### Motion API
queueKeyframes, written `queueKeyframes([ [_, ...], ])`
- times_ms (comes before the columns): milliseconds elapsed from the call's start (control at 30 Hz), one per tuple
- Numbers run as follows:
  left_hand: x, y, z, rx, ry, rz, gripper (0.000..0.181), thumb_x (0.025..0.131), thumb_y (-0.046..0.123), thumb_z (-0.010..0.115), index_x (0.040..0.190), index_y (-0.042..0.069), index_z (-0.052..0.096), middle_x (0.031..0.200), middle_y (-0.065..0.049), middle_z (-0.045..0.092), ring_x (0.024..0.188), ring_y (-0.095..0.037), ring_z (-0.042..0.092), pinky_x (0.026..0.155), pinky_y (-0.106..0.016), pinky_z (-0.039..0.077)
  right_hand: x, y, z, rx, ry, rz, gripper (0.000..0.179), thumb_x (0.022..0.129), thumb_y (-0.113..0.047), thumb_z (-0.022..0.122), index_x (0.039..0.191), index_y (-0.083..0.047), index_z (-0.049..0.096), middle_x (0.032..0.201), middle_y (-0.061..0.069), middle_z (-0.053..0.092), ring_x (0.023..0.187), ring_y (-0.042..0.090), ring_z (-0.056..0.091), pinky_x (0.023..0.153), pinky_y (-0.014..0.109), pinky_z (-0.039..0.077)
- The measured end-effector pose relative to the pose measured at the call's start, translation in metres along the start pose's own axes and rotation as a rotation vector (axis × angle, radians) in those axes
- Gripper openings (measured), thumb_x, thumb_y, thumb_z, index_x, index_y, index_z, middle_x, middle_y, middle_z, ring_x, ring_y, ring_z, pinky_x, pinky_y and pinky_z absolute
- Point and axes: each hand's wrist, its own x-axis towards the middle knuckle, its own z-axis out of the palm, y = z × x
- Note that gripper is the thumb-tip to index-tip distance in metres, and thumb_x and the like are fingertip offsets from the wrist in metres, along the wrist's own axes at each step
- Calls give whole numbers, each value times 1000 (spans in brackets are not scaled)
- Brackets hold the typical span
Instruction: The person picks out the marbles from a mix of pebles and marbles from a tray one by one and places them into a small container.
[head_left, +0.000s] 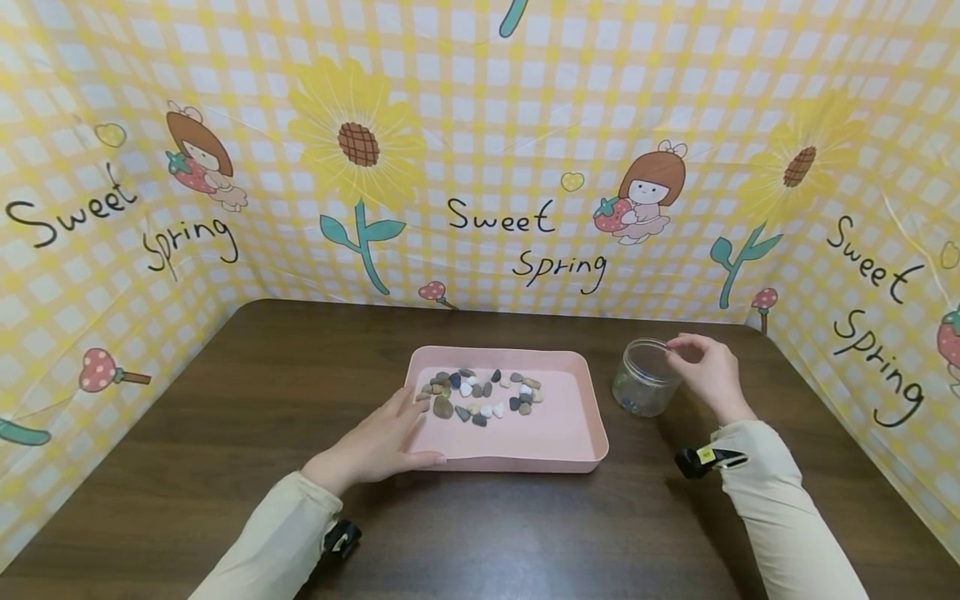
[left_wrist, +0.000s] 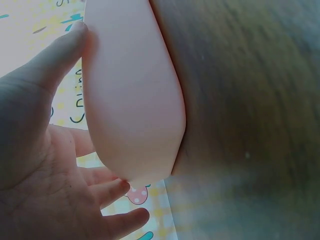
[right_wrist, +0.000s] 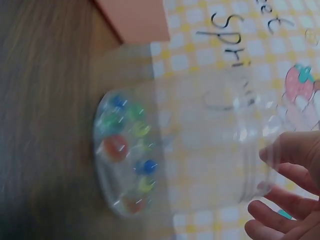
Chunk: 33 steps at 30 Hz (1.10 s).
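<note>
A pink tray [head_left: 558,433] lies on the table with several small stones [head_left: 480,390] in grey, white and brown, grouped in its left and middle part. My left hand [head_left: 378,440] rests at the tray's near left corner, thumb along the near rim and fingers spread by the left side. In the left wrist view, thumb and fingertips touch the outer wall [left_wrist: 132,95]. To the tray's right stands a clear jar [head_left: 647,379], lidless. My right hand [head_left: 705,371] pinches its rim between thumb and fingers. Several coloured glass marbles [right_wrist: 116,148] lie at the jar's bottom.
The dark wooden table [head_left: 487,533] carries the tray and jar. A yellow checked cloth [head_left: 487,125] with flower and cartoon prints hangs behind and on both sides. A black wrist camera [head_left: 342,540] sits at the left sleeve, another [head_left: 697,461] at the right.
</note>
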Motion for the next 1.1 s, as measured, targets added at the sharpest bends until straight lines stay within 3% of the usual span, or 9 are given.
queueKeyframes([
  [233,0,0,0,0,-1,-2,84,79,51,67,139,-1,39,149,-31,21,135,-46,29,107,-55,32,6,-37,5,109,-73,-63,19,86,-8,63,99,4,66,125,25,57,114,41,55,93,51,46],
  [367,0,0,-1,-5,-6,-5,85,79,52,67,139,-1,39,150,-31,21,136,-46,29,107,-56,32,9,-58,15,161,-141,-103,19,86,-10,64,100,3,66,127,22,57,115,39,55,92,51,47],
  [600,-1,1,-1,-10,-4,-5,85,79,52,67,140,0,39,150,-31,20,136,-46,29,107,-56,31,10,-85,39,336,-312,-143,20,87,-10,65,103,2,65,132,21,53,130,35,44,109,46,34],
  [900,0,0,-1,-9,-9,-8,86,79,53,66,140,0,37,150,-30,20,136,-45,28,108,-55,31,15,-111,75,380,-455,-226,21,86,-12,66,104,0,66,133,17,54,128,31,48,110,40,34],
  [1100,-1,1,-1,-8,-6,-6,85,80,53,66,140,0,38,150,-30,20,136,-45,29,107,-55,32,21,-125,96,427,-541,-236,24,86,-12,66,107,0,65,133,16,54,129,29,47,111,39,34],
])
